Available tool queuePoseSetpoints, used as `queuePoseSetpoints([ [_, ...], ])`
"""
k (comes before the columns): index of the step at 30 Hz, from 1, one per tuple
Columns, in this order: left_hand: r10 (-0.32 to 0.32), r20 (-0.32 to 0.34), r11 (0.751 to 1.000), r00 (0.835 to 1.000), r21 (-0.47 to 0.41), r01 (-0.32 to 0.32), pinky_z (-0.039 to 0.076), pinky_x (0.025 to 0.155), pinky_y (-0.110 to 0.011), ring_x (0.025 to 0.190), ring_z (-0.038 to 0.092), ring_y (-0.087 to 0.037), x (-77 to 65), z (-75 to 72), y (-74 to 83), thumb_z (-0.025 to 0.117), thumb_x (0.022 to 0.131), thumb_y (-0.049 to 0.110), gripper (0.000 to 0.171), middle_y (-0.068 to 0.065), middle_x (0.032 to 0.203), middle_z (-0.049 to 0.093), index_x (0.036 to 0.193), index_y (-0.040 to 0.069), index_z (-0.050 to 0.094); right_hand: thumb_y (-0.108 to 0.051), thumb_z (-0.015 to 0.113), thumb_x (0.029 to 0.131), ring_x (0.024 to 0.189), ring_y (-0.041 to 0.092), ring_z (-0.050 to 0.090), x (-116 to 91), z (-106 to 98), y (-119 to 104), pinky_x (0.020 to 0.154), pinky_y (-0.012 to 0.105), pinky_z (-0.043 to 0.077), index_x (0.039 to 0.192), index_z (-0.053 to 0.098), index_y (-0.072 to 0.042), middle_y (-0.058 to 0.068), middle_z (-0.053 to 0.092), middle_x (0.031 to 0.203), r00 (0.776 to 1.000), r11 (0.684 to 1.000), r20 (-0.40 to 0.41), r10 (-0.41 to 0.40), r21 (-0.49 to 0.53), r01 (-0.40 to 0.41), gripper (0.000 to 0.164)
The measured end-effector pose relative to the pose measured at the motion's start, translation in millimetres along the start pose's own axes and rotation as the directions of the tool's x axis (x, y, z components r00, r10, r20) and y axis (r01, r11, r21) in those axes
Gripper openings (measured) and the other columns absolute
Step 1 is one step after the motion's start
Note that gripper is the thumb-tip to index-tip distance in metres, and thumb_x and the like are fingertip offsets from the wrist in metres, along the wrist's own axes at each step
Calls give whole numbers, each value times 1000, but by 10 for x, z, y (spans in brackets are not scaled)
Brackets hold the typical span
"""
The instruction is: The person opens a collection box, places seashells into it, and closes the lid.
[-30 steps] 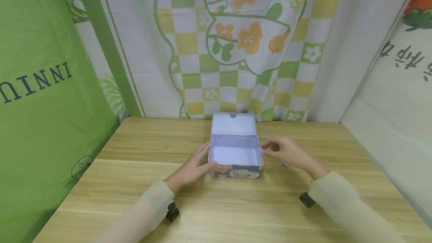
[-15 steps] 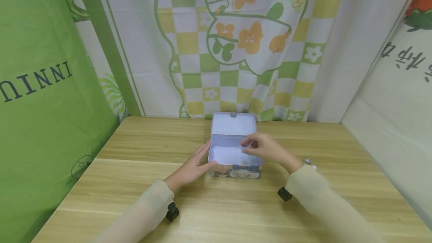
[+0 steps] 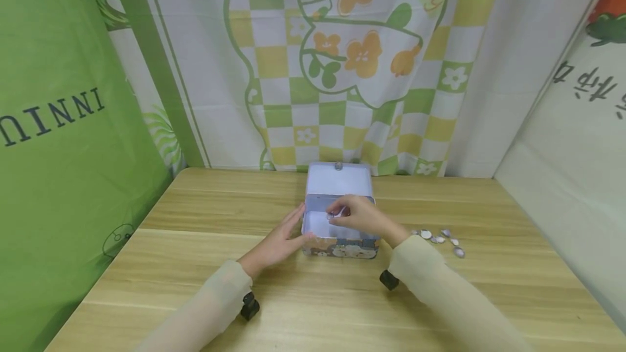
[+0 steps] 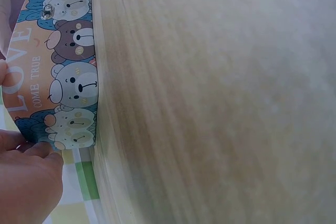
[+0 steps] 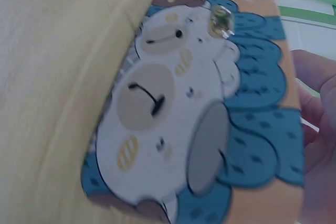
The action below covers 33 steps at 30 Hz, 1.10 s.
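Note:
A tin box (image 3: 340, 249) with bears printed on its front stands with its hinged lid (image 3: 338, 178) raised toward the curtain. At its left side my left hand (image 3: 273, 244) holds it, the thumb at the front rim and the fingers along the left wall. Over the box's interior, my right hand (image 3: 362, 216) pinches a small whitish shell (image 3: 330, 215) between thumb and fingertips. The right wrist view shows the printed front (image 5: 152, 98) close up, partly covered by the sleeve. What lies deeper in the box is partly hidden by the right hand.
Several small pale shells (image 3: 426, 234) lie scattered on the wooden table (image 3: 293, 308) to the right of the box, by the right sleeve. A patterned curtain (image 3: 337, 124) hangs behind the table's back edge. Green cloth (image 3: 63, 178) hangs at the left.
My right hand has moved left from beside the box to over its interior, carrying the shell. The scattered shells have come into view behind the sleeve. My left hand has stayed put.

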<state>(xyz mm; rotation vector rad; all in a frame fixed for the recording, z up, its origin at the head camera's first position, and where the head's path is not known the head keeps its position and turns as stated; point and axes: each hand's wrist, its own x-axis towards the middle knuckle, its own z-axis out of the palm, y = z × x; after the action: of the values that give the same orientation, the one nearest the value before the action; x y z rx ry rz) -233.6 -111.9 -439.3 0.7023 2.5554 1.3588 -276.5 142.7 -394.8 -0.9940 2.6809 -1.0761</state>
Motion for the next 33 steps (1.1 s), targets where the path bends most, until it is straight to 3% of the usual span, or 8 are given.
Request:
queuePoseSetpoints([
  [7, -13, 7, 1000, 1000, -17, 13, 23, 115, -60, 151, 10, -32, 7, 5, -2, 57, 99, 54, 88, -7, 168, 5, 163, 17, 8, -18, 74, 93, 88, 13, 64, 112, 145, 22, 80, 31, 56, 114, 73, -4, 3, 70, 103, 1000, 1000, 14, 22, -12, -22, 25],
  [20, -35, 6, 999, 999, -34, 35, 20, 115, -63, 151, 10, -32, 1, 15, -22, 57, 98, 56, 89, -3, 167, 4, 163, 20, 9, -21, 73, 93, 90, 14, 63, 187, 230, 51, 80, 32, 56, 116, 72, -7, 1, 69, 103, 988, 989, 55, 146, -29, -145, 27],
  [26, -28, 0, 999, 1000, -20, 28, 18, 115, -64, 150, 11, -35, -11, 16, -11, 58, 98, 54, 89, -6, 167, 5, 163, 16, 9, -19, 74, 93, 90, 15, 63, 167, 216, 28, 81, 33, 56, 118, 71, -6, 3, 69, 105, 989, 990, 55, 137, -43, -135, 29],
  [33, -47, 10, 998, 999, -39, 48, 17, 116, -64, 151, 9, -33, 0, 15, -3, 58, 97, 56, 91, -4, 167, 4, 163, 18, 7, -14, 74, 92, 86, 15, 64, 122, 155, 42, 79, 32, 56, 115, 72, -3, 5, 70, 101, 998, 997, 15, 59, -53, -58, 26],
])
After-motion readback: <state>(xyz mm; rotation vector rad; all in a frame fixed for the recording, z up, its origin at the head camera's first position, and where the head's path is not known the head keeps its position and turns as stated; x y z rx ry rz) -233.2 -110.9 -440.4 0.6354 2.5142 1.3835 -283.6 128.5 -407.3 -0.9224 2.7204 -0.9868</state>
